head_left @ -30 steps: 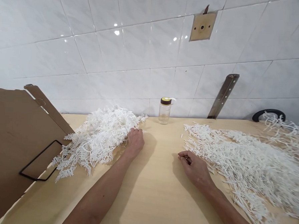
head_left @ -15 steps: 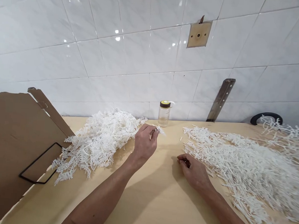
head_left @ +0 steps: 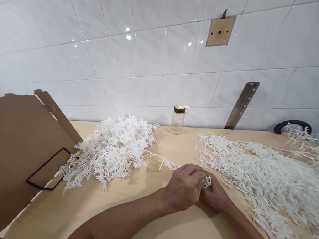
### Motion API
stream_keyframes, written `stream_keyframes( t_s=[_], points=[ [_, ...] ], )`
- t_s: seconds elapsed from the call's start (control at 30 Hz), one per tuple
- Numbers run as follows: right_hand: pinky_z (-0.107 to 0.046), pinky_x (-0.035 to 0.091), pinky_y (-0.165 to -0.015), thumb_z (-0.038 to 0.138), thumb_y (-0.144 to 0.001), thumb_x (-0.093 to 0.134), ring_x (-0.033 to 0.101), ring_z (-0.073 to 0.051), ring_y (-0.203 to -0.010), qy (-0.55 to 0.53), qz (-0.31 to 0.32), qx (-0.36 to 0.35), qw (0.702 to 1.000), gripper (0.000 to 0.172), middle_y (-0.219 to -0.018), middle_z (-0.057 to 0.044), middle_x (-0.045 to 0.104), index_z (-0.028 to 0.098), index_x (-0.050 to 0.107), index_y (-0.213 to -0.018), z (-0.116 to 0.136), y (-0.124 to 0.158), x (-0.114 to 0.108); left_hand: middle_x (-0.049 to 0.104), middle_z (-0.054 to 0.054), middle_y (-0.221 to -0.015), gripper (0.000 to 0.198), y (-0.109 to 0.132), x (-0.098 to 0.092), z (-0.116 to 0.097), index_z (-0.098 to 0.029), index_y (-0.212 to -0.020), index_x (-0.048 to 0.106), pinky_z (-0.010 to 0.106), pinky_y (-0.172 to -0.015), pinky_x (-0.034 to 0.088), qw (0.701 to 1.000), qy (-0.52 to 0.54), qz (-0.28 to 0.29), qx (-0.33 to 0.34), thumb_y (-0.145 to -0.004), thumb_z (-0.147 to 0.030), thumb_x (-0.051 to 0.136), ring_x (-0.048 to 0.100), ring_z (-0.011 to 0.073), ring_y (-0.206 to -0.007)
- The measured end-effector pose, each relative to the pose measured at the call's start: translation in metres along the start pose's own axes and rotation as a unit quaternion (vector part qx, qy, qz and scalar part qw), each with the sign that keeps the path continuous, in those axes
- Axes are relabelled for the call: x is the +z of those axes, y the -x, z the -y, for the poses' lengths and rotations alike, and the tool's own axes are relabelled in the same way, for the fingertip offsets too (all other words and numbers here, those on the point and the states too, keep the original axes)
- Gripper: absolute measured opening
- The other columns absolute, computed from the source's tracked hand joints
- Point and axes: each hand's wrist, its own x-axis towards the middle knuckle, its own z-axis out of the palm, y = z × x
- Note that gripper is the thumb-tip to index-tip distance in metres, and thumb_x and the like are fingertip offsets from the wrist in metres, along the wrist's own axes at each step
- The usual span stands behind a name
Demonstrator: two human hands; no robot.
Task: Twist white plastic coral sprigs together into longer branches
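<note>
My left hand (head_left: 184, 186) and my right hand (head_left: 216, 193) meet at the middle of the wooden table (head_left: 149, 211), fingers closed together around a white plastic branch piece (head_left: 207, 181). The rest of that white sprig (head_left: 160, 158) trails left from my hands toward the left pile of white branched plastic pieces (head_left: 112, 149). A larger, flatter spread of white plastic strands (head_left: 266, 175) lies to the right, right beside my right hand.
A small clear jar (head_left: 178, 119) with a dark lid stands by the tiled wall. An open cardboard box flap (head_left: 18, 151) rises at the left. A metal bracket (head_left: 242, 104) leans on the wall; a black curved handle (head_left: 291, 124) sits far right.
My left hand lifted a white sprig from the left pile and carried it right and toward me, joining my right hand. The right hand stayed near the same spot.
</note>
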Motion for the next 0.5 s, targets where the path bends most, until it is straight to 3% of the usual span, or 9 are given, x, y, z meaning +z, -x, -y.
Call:
stream_keyframes(
  t_s=[0.17, 0.27, 0.43, 0.5],
  points=[
    [-0.031, 0.051, -0.066, 0.029, -0.077, 0.053, 0.063, -0.022, -0.070, 0.015, -0.049, 0.077, 0.996, 0.014, -0.071, -0.003, 0.069, 0.020, 0.064, -0.074, -0.013, -0.003, -0.004, 0.063, 0.007, -0.095, 0.023, -0.008, -0.012, 0.002, -0.020, -0.108, 0.062, 0.032, -0.079, 0.055, 0.999, -0.004, 0.012, -0.045, -0.092, -0.018, 0.046, 0.061, 0.0183, -0.087],
    [-0.028, 0.045, -0.052, 0.048, -0.086, 0.050, 0.055, -0.017, -0.052, 0.000, -0.037, 0.135, 0.990, 0.038, -0.054, -0.001, 0.059, 0.019, 0.057, -0.062, -0.016, -0.006, -0.004, 0.062, 0.009, -0.100, 0.028, -0.014, -0.019, 0.009, -0.018, -0.117, 0.060, 0.034, -0.085, 0.054, 0.997, -0.010, 0.011, -0.070, -0.091, -0.019, 0.049, 0.060, 0.0197, -0.094],
    [-0.025, 0.042, -0.045, 0.062, -0.087, 0.048, 0.053, -0.014, -0.046, -0.074, -0.033, 0.177, 0.981, 0.049, -0.053, 0.001, 0.055, 0.017, 0.065, -0.078, -0.010, -0.007, 0.000, 0.065, 0.010, -0.104, 0.025, -0.031, -0.046, 0.037, -0.018, -0.112, 0.064, 0.036, -0.088, 0.052, 0.992, -0.045, 0.026, -0.118, -0.089, -0.020, 0.054, 0.060, 0.0219, -0.100],
    [-0.024, 0.040, -0.043, 0.062, -0.086, 0.051, 0.052, -0.013, -0.045, -0.105, -0.045, 0.188, 0.975, 0.048, -0.054, 0.002, 0.055, 0.016, 0.066, -0.083, -0.009, -0.006, 0.000, 0.069, 0.011, -0.102, 0.021, -0.037, -0.066, 0.052, -0.019, -0.104, 0.068, 0.039, -0.088, 0.049, 0.978, -0.093, 0.084, -0.169, -0.090, -0.021, 0.053, 0.061, 0.0244, -0.100]
  ],
)
